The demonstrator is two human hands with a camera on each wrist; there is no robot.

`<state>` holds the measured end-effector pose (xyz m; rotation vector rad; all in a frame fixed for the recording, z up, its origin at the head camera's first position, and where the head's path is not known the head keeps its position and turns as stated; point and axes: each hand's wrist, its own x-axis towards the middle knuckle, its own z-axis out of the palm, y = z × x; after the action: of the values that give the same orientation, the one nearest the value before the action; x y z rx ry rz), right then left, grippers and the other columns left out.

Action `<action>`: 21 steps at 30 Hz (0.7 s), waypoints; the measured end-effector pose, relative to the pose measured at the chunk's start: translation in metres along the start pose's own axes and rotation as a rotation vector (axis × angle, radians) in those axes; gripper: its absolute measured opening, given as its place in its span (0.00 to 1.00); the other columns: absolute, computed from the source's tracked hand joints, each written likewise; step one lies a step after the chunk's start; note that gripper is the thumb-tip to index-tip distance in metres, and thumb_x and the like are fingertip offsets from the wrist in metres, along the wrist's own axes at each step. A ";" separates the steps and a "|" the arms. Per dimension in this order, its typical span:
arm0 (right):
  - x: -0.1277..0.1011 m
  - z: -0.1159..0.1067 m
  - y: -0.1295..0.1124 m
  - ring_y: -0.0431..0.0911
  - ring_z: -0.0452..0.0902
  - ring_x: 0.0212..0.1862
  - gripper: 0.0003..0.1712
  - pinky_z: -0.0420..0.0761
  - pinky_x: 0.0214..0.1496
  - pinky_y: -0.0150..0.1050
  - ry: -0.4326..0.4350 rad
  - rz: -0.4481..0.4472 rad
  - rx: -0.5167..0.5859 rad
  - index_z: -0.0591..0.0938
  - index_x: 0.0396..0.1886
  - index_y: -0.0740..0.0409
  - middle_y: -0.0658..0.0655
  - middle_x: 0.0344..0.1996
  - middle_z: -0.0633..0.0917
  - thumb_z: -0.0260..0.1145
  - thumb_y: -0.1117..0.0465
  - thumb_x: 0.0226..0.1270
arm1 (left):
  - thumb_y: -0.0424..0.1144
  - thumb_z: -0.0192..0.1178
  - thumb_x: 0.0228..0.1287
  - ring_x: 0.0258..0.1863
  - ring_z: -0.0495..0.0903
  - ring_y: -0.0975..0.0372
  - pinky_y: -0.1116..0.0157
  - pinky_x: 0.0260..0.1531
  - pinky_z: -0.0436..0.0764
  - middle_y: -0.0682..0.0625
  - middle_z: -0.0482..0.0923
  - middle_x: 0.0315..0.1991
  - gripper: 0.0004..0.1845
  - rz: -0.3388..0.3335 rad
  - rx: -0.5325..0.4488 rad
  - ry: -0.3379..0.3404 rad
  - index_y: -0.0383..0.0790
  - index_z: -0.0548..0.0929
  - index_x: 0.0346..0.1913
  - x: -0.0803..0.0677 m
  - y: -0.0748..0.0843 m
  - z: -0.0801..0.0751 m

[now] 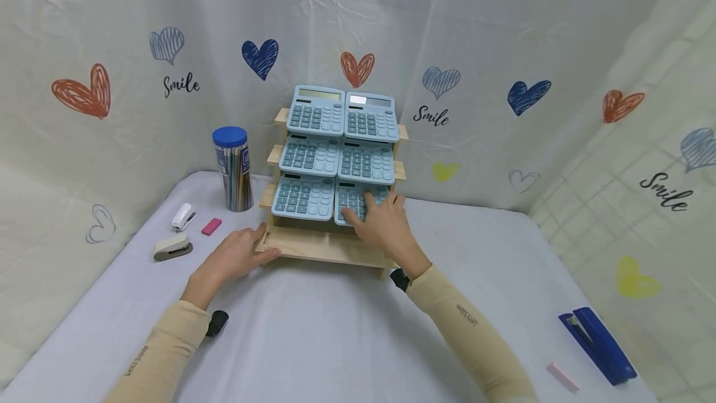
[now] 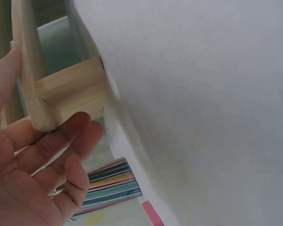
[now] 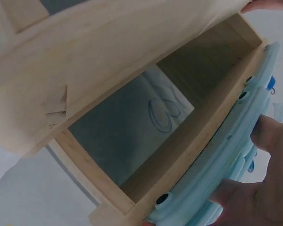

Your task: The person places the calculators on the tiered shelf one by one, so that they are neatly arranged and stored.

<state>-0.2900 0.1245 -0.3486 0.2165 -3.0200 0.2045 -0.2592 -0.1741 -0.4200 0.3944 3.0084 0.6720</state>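
A wooden three-tier rack [image 1: 324,249] stands at the back of the white table and carries several light blue calculators in pairs. My right hand [image 1: 382,224] lies on the bottom right calculator [image 1: 358,194], fingers spread over its keys. In the right wrist view my fingers [image 3: 273,136] curl over that calculator [image 3: 226,165], whose underside with rubber feet sits on a rack slat [image 3: 212,127]. My left hand [image 1: 237,257] rests at the rack's front left corner. In the left wrist view the relaxed left hand [image 2: 33,174] touches that wooden corner [image 2: 66,89].
Left of the rack stand a blue-lidded tub of pencils [image 1: 232,170], a white stapler [image 1: 183,216], a pink eraser [image 1: 211,226] and a grey stapler [image 1: 173,246]. A blue stapler [image 1: 598,344] and another pink eraser [image 1: 562,377] lie front right. A heart-printed curtain surrounds the table.
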 end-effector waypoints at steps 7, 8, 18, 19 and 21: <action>0.005 0.002 -0.003 0.69 0.57 0.68 0.51 0.72 0.67 0.54 -0.014 0.023 0.024 0.62 0.78 0.56 0.83 0.70 0.58 0.43 0.24 0.71 | 0.58 0.61 0.68 0.39 0.76 0.54 0.54 0.43 0.78 0.29 0.80 0.54 0.45 -0.008 -0.001 -0.010 0.25 0.63 0.73 -0.001 0.000 0.000; 0.005 0.002 -0.001 0.69 0.55 0.70 0.51 0.70 0.68 0.55 -0.017 0.023 0.051 0.61 0.79 0.56 0.82 0.71 0.57 0.42 0.24 0.71 | 0.58 0.61 0.68 0.39 0.76 0.54 0.53 0.44 0.78 0.29 0.80 0.54 0.45 -0.007 0.001 -0.009 0.25 0.63 0.73 -0.001 0.000 0.000; -0.013 0.001 0.071 0.72 0.53 0.71 0.48 0.62 0.71 0.65 0.015 0.025 0.249 0.60 0.78 0.62 0.76 0.73 0.60 0.42 0.30 0.75 | 0.63 0.59 0.67 0.34 0.79 0.54 0.54 0.37 0.79 0.31 0.83 0.47 0.46 0.007 0.055 0.008 0.29 0.65 0.74 -0.002 -0.004 0.001; -0.014 0.002 0.081 0.72 0.54 0.71 0.48 0.62 0.70 0.66 0.023 0.034 0.247 0.60 0.78 0.62 0.76 0.72 0.60 0.42 0.30 0.76 | 0.64 0.58 0.67 0.36 0.81 0.51 0.52 0.39 0.80 0.31 0.82 0.48 0.46 0.008 0.070 0.019 0.30 0.65 0.74 -0.002 -0.005 0.000; -0.015 0.004 0.102 0.73 0.55 0.70 0.49 0.63 0.69 0.68 0.043 0.051 0.244 0.60 0.78 0.62 0.76 0.71 0.61 0.41 0.29 0.75 | 0.65 0.57 0.68 0.46 0.82 0.44 0.46 0.47 0.80 0.29 0.80 0.54 0.46 0.004 0.098 0.056 0.31 0.66 0.74 -0.004 -0.007 -0.002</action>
<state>-0.2904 0.2262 -0.3675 0.1525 -2.9546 0.5758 -0.2576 -0.1823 -0.4211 0.3917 3.1032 0.5471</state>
